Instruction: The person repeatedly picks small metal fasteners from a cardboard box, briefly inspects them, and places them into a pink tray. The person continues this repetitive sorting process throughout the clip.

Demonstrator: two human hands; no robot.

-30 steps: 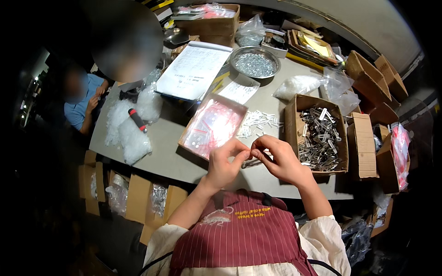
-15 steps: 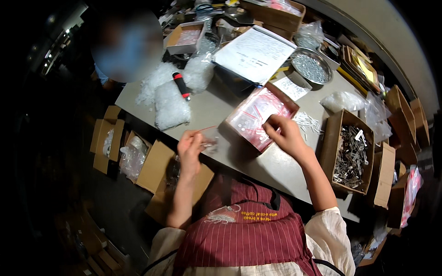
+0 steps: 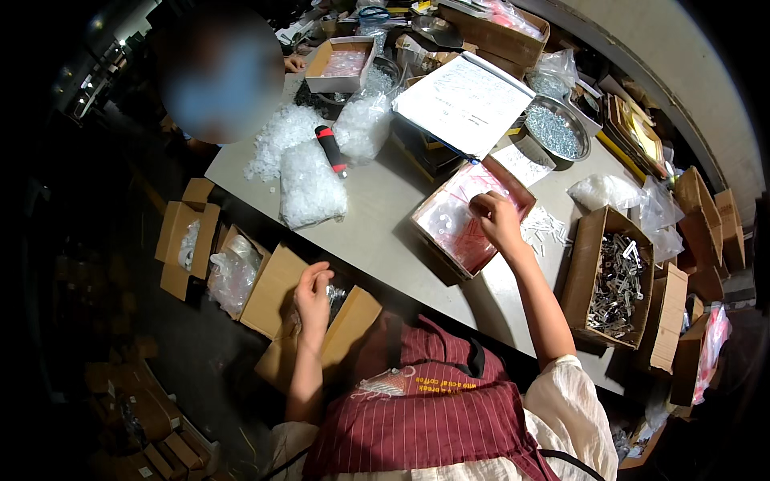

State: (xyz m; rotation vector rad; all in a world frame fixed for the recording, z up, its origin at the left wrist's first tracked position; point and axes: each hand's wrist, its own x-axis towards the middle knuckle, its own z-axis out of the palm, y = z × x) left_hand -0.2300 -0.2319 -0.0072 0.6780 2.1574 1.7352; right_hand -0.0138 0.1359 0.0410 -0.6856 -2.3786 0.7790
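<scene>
The clear bags with red lines (image 3: 451,220) lie in the shallow box (image 3: 434,248), the right hand (image 3: 497,218) over them with bent fingers; whether it pinches one, I cannot tell. Because the bags overlap, two might come up together. Just to the right, white tubes (image 3: 545,230) lie loose, so the forearm (image 3: 537,293) could scatter them. Near left, the left hand (image 3: 311,297) is half curled above an open carton (image 3: 271,287); whether it holds something is unclear.

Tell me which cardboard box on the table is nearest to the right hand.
The shallow brown cardboard box with clear and pink plastic: the right hand is at its contents. Others, like the deep brown cardboard box of metal pieces, stand farther away.
</scene>
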